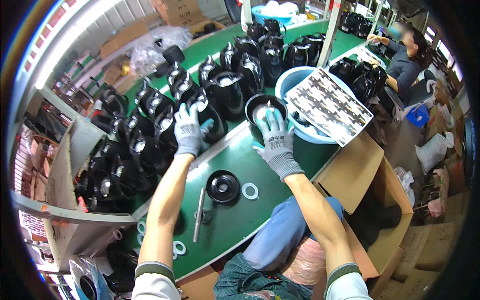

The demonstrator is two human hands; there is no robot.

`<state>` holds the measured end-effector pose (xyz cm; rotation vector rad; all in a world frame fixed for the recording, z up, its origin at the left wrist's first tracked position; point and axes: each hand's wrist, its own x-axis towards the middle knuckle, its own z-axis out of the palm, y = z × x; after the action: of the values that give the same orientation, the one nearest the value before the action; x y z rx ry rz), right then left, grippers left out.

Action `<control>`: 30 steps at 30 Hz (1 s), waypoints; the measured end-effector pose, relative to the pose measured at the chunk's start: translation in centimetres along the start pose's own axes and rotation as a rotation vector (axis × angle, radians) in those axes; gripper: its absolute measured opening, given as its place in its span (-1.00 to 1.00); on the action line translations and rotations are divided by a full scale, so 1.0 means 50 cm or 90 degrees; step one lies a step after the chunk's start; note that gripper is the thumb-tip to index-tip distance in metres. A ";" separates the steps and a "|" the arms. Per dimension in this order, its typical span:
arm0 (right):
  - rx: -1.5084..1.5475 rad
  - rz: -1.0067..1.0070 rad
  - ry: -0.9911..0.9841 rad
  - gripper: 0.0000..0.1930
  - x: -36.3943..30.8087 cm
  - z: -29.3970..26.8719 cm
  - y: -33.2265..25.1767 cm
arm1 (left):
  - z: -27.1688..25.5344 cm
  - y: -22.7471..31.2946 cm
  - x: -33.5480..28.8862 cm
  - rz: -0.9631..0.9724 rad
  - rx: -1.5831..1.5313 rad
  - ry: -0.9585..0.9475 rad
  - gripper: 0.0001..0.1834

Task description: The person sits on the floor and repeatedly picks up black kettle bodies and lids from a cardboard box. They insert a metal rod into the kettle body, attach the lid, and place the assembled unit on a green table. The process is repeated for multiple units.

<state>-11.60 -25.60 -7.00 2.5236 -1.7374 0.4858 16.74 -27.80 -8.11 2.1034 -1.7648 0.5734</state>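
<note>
My left hand [189, 132], in a grey glove with teal fingertips, is at the side of a black kettle body [216, 131] in the standing group. Its fingers are apart and the thumb points towards that kettle; whether it grips is hard to see. My right hand [276, 142], gloved alike, reaches over the near rim of a round black pot [250, 108] with a silvery inside. Its fingers are stretched and spread, the tips inside the pot, the thumb outside. Nearer me on the green bench [235, 227] lie a black round lid-like part [223, 187], a white ring [250, 191] and a metal rod [199, 216].
Many black kettle bodies [250, 70] crowd the left and back. A light-blue basin [285, 80] under a patterned sheet [327, 105] stands at right. An open carton [400, 235] is beside my leg. Several white rings [179, 247] lie front left. A person [404, 62] sits far right.
</note>
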 end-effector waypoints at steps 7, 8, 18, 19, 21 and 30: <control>0.122 0.029 0.091 -0.41 -0.010 0.020 0.025 | -0.153 0.015 -0.036 0.109 -0.032 0.051 0.05; 0.233 0.062 0.168 -0.52 -0.040 0.010 0.059 | -0.168 0.041 -0.058 0.178 -0.184 0.094 -0.08; 0.769 0.126 0.235 -0.63 -0.523 -0.324 0.140 | -0.271 0.181 -0.421 -0.220 -1.034 -0.709 -0.50; 0.756 0.103 0.258 -0.65 -0.564 -0.334 0.148 | -0.266 0.186 -0.428 -0.142 -0.962 -0.723 -0.50; 0.755 0.034 0.295 -0.65 -0.629 -0.343 0.157 | -0.249 0.216 -0.433 -0.252 -1.021 -0.716 -0.50; 0.673 -0.020 0.370 -0.44 -0.770 -0.327 0.116 | -0.174 0.353 -0.472 -0.397 -0.963 -0.764 -0.49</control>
<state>-33.18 10.48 -2.94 2.3950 -1.3585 2.3376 -4.96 -6.50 -12.58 1.4552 -0.9212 -1.8639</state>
